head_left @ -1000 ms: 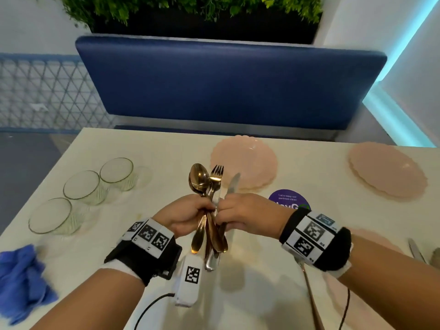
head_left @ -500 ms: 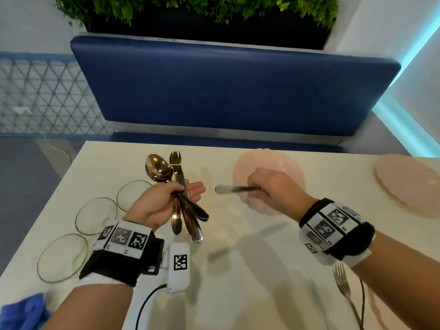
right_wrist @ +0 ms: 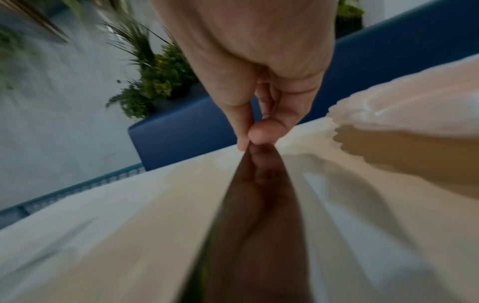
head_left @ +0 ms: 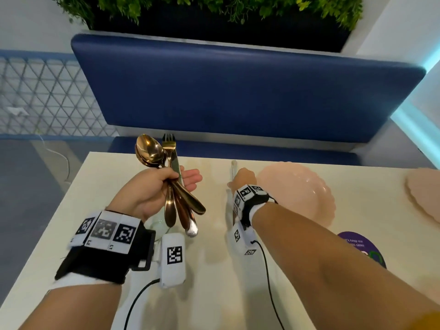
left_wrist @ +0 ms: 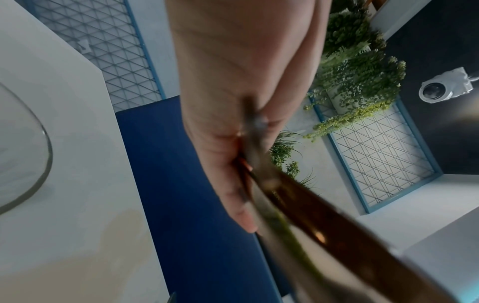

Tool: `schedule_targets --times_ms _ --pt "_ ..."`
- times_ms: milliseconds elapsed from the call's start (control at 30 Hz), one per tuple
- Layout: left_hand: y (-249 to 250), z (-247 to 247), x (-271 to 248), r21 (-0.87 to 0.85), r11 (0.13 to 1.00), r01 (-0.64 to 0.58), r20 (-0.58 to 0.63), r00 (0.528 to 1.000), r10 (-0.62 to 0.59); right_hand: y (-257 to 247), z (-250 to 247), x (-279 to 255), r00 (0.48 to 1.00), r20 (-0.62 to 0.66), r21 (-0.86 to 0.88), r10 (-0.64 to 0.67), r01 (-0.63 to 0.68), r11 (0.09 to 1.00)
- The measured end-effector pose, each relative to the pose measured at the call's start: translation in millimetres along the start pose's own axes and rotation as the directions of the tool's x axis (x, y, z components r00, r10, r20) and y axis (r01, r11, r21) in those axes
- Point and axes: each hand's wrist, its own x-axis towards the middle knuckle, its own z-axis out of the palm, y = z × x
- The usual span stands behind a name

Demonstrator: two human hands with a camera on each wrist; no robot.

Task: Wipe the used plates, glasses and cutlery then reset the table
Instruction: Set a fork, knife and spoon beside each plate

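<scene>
1. The left hand (head_left: 152, 186) grasps a bundle of cutlery (head_left: 176, 186) above the desk (head_left: 100, 210), thumb across the handles and fingers extended behind them.
2. The bundle holds glossy copper-coloured spoons (head_left: 150, 150) with rounded bowls, a gold fork (head_left: 169, 141) with slim tines, and a silver-toned piece whose smooth rounded handle end (head_left: 191, 231) hangs lowest.
3. In the left wrist view the handles (left_wrist: 324, 235) appear as a blurred brown, shiny band running out of the palm.
4. The right hand (head_left: 242, 178) pinches a silver knife (head_left: 233, 166) between thumb and fingertips; the knife points away from the person, low over the desk just left of the pink plate (head_left: 297, 191). I cannot tell whether it touches the surface.
5. In the right wrist view the knife's flat, mirror-like handle (right_wrist: 259, 225) reflects the fingers (right_wrist: 267, 131) that pinch it.
6. The pink plate is round, glossy and scallop-edged, lying flat on the smooth cream desk. A second pink plate (head_left: 426, 194) of the same kind sits at the right edge.
7. A clear glass (left_wrist: 23, 147) with a thin curved rim stands on the desk below the left wrist.
8. A round purple sticker (head_left: 362, 246) lies flat near the right forearm.
9. A padded navy bench back (head_left: 238, 91) runs behind the desk, with leafy green plants (head_left: 214, 5) above it.
</scene>
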Motion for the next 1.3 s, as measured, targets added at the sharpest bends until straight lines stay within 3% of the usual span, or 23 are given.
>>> schedule_targets --times_ms 167,667,800,900,967,1033,1100,1167,1233,1300 --pt "3 -6 7 0.004 1.0 0.01 -0.006 1.0 -0.01 2 7 16 1.0 -0.006 -0.151 -0.029 0.028 0.988" --pt "-5 -5 17 -0.044 0.998 0.036 0.026 0.999 -0.035 3 3 14 1.0 0.005 -0.03 0.005 -0.005 1.0" --pt "-7 -4 17 -0.044 0.998 0.052 0.041 0.998 -0.05 1 -3 11 0.998 0.043 -0.101 -0.04 0.044 0.994" --pt "-8 -5 17 -0.041 0.998 0.048 0.051 0.998 -0.046 -16 -20 3 0.99 -0.031 -0.13 -0.139 0.134 0.982" --pt "-9 -6 18 -0.056 0.998 0.043 0.051 0.998 -0.04 -29 -38 -9 0.947 -0.156 -0.042 -0.281 0.278 0.96" --pt "-11 -6 20 -0.087 0.996 0.033 0.038 0.999 -0.03 -40 -58 -36 0.837 -0.242 0.069 -0.49 0.519 0.852" --pt "-12 -4 22 -0.091 0.996 0.02 0.024 1.0 -0.017 -47 -74 -71 0.759 -0.138 0.188 -0.636 0.651 0.735" --pt "-14 0 23 -0.054 0.998 0.015 0.005 1.0 -0.015 -48 -77 -97 0.704 0.058 0.193 -0.707 0.687 0.7" --pt "-17 5 23 -0.017 1.0 -0.009 -0.041 0.999 0.008 -45 -69 -105 0.692 0.12 0.162 -0.712 0.694 0.701" --pt "-23 9 25 0.044 0.998 -0.041 -0.082 0.996 0.044 -42 -63 -106 0.732 0.095 0.152 -0.675 0.66 0.736"
